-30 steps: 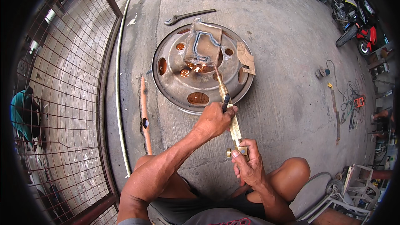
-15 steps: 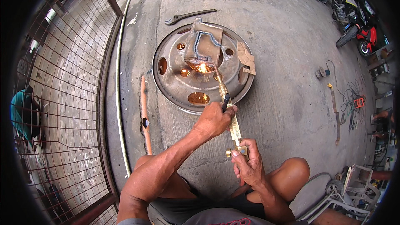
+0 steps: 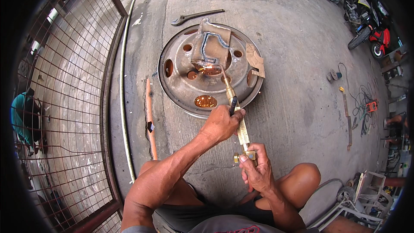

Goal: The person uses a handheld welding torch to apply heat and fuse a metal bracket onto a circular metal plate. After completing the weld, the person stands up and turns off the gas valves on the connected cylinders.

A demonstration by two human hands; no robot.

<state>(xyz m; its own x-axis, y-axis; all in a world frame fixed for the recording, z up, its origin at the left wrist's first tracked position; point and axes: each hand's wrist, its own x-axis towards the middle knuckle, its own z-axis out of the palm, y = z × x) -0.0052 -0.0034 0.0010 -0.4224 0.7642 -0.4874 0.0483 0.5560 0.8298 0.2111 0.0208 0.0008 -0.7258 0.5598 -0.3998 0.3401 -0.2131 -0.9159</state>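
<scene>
A brass cutting torch (image 3: 242,132) points away from me. My left hand (image 3: 222,123) is closed on its upper body beside the black lever (image 3: 233,104). My right hand (image 3: 256,168) grips its rear by the valve knob (image 3: 236,157). The bent copper-coloured tip (image 3: 225,76) meets the lower edge of a rusty steel plate (image 3: 215,45), where sparks glow. The plate, with a dark outline cut or drawn on it, rests on a round steel wheel rim (image 3: 177,90) with holes, some showing sparks inside. A cardboard piece (image 3: 253,58) lies on the rim's right.
A red mesh fence (image 3: 69,103) runs along the left, with a person in teal (image 3: 23,116) behind it. A hose (image 3: 124,82), wrench (image 3: 196,16) and orange pipe (image 3: 149,99) lie nearby. Motorcycles (image 3: 362,34), cables (image 3: 362,108) and metal scrap (image 3: 364,194) line the right.
The sparks at the torch tip flared half a second ago and are smaller now. The glow in the rim's holes shifts. My hands and the torch hold nearly the same position.
</scene>
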